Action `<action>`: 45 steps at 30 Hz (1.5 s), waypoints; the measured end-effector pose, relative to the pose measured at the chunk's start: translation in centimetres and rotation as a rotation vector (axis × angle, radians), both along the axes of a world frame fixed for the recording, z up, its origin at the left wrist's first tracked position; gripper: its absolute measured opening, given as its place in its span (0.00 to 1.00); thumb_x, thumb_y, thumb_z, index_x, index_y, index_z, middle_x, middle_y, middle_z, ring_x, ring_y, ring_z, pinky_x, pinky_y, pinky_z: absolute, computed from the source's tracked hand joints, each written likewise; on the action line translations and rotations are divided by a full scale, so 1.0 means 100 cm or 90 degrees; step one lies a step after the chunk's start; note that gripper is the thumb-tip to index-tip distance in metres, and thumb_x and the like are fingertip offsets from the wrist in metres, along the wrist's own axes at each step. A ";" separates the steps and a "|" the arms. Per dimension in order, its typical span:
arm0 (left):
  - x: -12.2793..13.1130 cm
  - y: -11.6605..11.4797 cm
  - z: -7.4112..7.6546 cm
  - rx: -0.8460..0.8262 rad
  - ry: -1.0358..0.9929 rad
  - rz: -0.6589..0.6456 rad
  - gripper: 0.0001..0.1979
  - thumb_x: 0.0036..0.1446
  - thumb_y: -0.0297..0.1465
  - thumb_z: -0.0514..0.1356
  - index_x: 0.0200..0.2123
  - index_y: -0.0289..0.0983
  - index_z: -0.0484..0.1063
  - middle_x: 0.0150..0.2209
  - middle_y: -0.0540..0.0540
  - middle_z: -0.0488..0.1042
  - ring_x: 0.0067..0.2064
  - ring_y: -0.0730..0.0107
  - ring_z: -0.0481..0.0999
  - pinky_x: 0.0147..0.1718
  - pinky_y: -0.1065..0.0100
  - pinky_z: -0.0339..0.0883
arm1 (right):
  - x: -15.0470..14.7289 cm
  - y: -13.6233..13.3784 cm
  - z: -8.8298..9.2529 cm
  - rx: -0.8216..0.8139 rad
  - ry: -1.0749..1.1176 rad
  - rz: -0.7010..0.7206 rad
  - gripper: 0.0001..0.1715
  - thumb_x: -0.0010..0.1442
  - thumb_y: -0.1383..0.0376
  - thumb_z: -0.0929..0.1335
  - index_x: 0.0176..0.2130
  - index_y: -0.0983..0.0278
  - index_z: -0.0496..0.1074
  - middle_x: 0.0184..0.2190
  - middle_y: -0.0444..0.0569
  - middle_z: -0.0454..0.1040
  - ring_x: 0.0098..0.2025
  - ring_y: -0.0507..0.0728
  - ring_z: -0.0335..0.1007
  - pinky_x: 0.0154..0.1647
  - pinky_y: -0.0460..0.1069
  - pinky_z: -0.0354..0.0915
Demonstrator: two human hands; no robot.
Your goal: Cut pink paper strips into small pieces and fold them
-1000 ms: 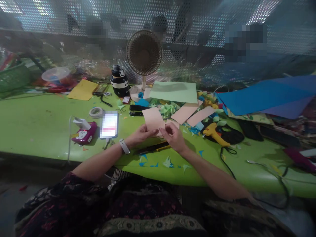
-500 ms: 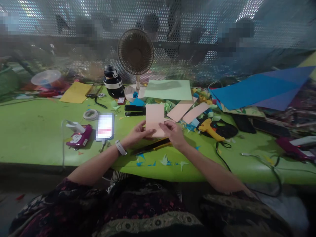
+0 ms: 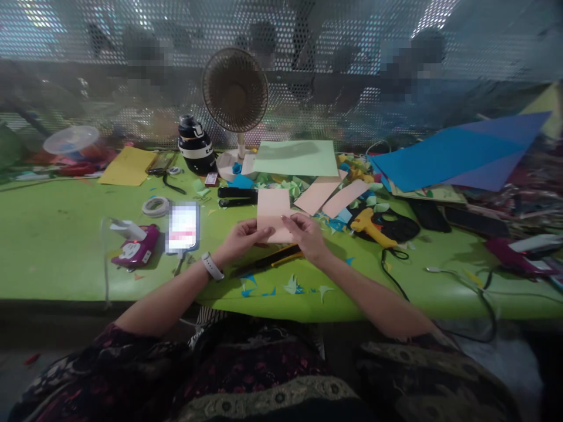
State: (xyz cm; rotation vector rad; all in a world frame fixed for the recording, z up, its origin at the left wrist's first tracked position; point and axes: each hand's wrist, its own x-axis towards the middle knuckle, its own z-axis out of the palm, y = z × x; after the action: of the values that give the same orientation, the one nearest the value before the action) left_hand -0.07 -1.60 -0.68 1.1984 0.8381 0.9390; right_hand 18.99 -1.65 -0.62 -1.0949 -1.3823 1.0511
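Note:
A small pale pink piece of paper [image 3: 273,205] is held up over the table's middle between both hands. My left hand [image 3: 244,237] pinches its lower left edge, and my right hand [image 3: 308,235] grips its lower right side with the thumb in front. A crease or fold line seems to cross the sheet. Beneath the hands lies a black and yellow tool [image 3: 281,257], partly covered. Just beyond the paper sits a black stapler [image 3: 237,197]. More pink strips [image 3: 345,198] rest to the right of it.
A yellow glue gun [image 3: 373,228] with a cord lies to the right. On the left are a lit phone [image 3: 183,228], a tape roll [image 3: 155,206] and a purple socket block [image 3: 137,249]. A fan [image 3: 236,91], a bottle [image 3: 196,146] and a light green sheet [image 3: 297,157] stand behind.
The pink paper now shows a line across it and its upper part looks tilted differently. Both hands keep their hold. The whole view has shifted slightly.

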 end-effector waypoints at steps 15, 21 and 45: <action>0.001 -0.003 0.002 0.071 0.038 0.064 0.22 0.48 0.46 0.71 0.37 0.33 0.80 0.35 0.45 0.81 0.35 0.68 0.77 0.37 0.66 0.76 | -0.001 -0.005 0.007 -0.001 -0.021 0.051 0.31 0.50 0.37 0.72 0.24 0.60 0.65 0.21 0.41 0.60 0.25 0.52 0.56 0.25 0.49 0.55; -0.002 -0.002 0.007 -0.022 0.025 -0.017 0.22 0.46 0.41 0.73 0.41 0.33 0.80 0.40 0.40 0.82 0.37 0.64 0.81 0.34 0.67 0.76 | -0.001 -0.002 0.003 0.004 -0.008 0.029 0.31 0.49 0.37 0.72 0.24 0.60 0.66 0.21 0.41 0.60 0.25 0.52 0.55 0.25 0.49 0.55; -0.007 0.010 -0.002 -0.038 0.069 -0.010 0.24 0.41 0.43 0.75 0.36 0.31 0.79 0.32 0.41 0.82 0.31 0.67 0.82 0.37 0.65 0.77 | 0.009 0.011 0.001 -0.079 -0.143 0.196 0.30 0.50 0.41 0.73 0.31 0.64 0.70 0.25 0.44 0.71 0.23 0.51 0.64 0.24 0.48 0.63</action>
State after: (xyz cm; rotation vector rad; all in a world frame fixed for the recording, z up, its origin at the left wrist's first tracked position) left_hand -0.75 -0.63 -0.92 1.2108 0.9359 0.8356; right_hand 19.91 -0.56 -0.51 -1.1401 -1.7248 1.2780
